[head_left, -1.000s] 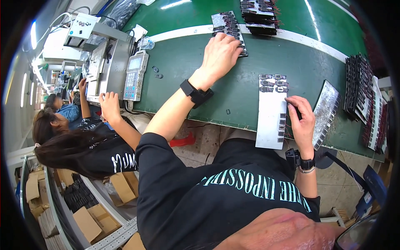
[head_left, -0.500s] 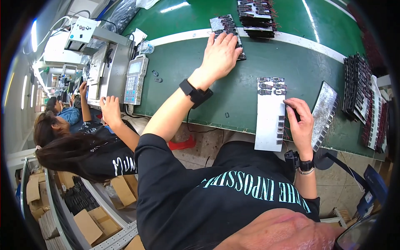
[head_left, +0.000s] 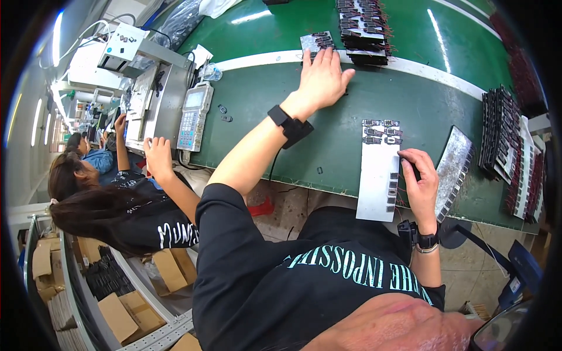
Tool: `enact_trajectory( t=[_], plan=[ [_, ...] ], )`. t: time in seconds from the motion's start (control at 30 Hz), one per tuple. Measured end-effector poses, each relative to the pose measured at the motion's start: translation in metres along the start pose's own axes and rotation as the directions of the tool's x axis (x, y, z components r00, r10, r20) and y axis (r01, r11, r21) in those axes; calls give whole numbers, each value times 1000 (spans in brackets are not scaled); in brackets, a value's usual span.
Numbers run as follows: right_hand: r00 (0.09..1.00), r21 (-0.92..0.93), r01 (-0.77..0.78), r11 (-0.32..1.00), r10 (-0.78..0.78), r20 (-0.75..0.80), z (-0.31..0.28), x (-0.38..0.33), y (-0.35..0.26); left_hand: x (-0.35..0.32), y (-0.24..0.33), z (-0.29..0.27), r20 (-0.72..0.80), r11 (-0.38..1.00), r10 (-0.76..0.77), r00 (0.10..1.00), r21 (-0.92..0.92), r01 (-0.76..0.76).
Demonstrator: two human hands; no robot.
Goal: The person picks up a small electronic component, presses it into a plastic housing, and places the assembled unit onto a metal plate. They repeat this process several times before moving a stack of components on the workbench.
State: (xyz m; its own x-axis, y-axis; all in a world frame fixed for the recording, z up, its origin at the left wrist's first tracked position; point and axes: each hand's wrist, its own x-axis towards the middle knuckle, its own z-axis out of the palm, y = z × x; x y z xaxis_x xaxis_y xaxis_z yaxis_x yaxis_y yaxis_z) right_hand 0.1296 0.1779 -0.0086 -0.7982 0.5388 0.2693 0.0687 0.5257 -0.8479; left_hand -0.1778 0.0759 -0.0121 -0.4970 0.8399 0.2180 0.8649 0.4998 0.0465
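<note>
A: Where's the left hand?
B: Top centre, the left hand [head_left: 325, 81] lies palm down over the small plate [head_left: 308, 42], fingers stretched, thumb spread out to the right. It's wide; whatever is under the palm is hidden.

A: And the right hand?
B: Right of centre, the right hand [head_left: 420, 176] is at the right edge of the white board [head_left: 374, 175]. Thumb and forefinger stand narrowly apart. I can't tell whether anything is pinched there.

A: What's on the board?
B: Black parts [head_left: 381, 132] in rows across its top, and dark squares [head_left: 391, 193] down its lower right edge. Its bottom end juts past the near edge of the green bench [head_left: 275, 140].

A: Anything beside it?
B: A metal plate [head_left: 452, 149], tilted in the frame, just right of the right hand. A stack [head_left: 362, 35] stands at the top, right of the small plate.

A: Further left?
B: A keypad [head_left: 191, 130], with a co-worker's hand [head_left: 158, 157] near it.
</note>
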Motion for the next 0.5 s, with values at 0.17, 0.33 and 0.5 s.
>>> enact_trajectory(
  t=[0.17, 0.33, 0.5],
  plan=[
    [1000, 9, -1, 1000, 1, 21, -1, 0, 0, 17, -19, 8, 97, 994, -2, 995, -107, 12],
    [1000, 18, -18, 1000, 17, 26, -2, 0, 0, 17, -6, 17, 76, 998, -62, 995, -21, 64],
    [1000, 25, -12, 1000, 12, 19, -2, -1, 3, 29, -5, 13, 77, 987, -149, 986, -47, 153]
  ],
)
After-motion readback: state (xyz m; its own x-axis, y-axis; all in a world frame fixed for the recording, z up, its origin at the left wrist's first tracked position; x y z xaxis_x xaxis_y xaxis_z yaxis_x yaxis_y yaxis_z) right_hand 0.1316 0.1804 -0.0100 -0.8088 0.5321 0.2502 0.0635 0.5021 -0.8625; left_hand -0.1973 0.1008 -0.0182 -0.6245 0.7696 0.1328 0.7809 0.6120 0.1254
